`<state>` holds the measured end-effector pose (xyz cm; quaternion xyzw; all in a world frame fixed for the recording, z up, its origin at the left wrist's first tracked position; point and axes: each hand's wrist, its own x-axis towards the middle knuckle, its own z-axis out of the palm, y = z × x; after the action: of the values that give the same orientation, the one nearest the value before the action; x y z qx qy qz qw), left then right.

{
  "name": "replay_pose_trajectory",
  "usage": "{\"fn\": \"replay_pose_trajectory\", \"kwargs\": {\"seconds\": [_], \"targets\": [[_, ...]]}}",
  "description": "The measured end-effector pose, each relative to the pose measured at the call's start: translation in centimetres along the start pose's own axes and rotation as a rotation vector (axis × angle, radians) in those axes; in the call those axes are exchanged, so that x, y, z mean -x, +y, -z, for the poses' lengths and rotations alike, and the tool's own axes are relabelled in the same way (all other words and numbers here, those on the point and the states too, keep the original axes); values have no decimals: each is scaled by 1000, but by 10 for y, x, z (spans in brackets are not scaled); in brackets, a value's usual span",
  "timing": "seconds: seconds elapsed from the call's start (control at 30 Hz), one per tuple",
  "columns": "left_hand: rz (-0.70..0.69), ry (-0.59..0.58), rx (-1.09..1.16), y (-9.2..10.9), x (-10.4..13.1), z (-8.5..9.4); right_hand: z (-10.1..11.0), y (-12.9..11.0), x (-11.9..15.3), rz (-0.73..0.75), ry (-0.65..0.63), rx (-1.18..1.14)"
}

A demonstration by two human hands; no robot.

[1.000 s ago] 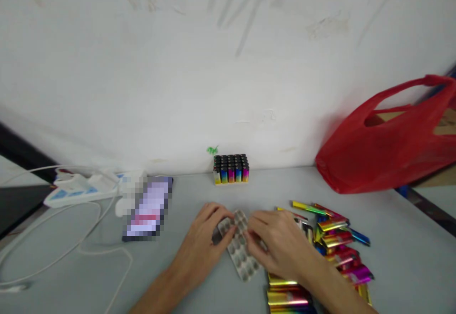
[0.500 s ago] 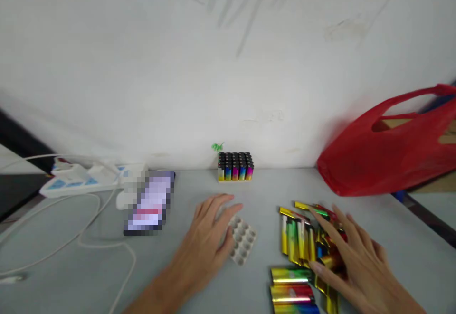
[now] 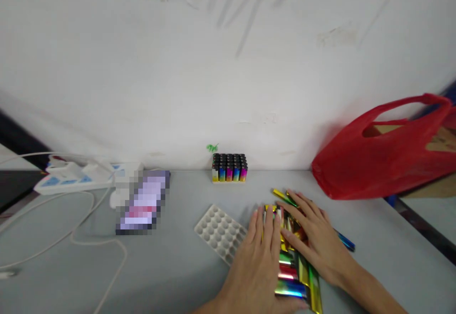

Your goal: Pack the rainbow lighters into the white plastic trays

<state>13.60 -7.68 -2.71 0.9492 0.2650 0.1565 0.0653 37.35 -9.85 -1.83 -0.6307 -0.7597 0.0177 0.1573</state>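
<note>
My left hand lies along the left side of a pile of shiny, metallic-coloured, lighter-shaped pieces, fingers stretched out and side by side. Across the pile's right and upper part spreads my right hand, its fingers apart and touching the pieces. Both hands hide much of the pile. A blue piece sticks out beyond the right hand. Left of the pile lies a pale tray with round hollows, its lower right corner covered by my left hand.
Against the wall stands a block of lighters with black tops in rows. A phone, a white power strip and a looping white cable occupy the left. At the right leans a red bag.
My left hand has moved right from the tray onto the pile's left side. My right hand has shifted left, and the pieces lie closer together. More of the tray shows.
</note>
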Motion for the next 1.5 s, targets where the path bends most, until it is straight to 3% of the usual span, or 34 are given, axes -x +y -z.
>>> {"fn": "replay_pose_trajectory", "kwargs": {"seconds": [0.27,0.4,0.57,0.7,0.8,0.93,1.13,1.2,1.3,1.5], "targets": [[141,23,14,-5,-23,-14,-2,4,-40,35,17,-119],[175,28,35,-6,-28,-13,5,12,-41,3,83,-248],[116,35,76,-15,-6,14,15,35,1,-211,184,-220],[75,27,48,-43,21,43,5,51,31,-329,176,-242],[68,34,59,-68,36,53,-7,50,32,-395,182,-245],[142,144,58,-88,48,49,-17,37,14,-413,209,-271],[260,171,127,-91,52,51,-8,11,-4,-317,290,-99],[286,149,150,-89,52,55,-1,-7,-12,-215,311,-54],[316,147,157,-88,53,56,4,-44,-32,-78,213,-9],[360,138,215,-92,54,50,-16,-103,-76,-88,216,254]]}}
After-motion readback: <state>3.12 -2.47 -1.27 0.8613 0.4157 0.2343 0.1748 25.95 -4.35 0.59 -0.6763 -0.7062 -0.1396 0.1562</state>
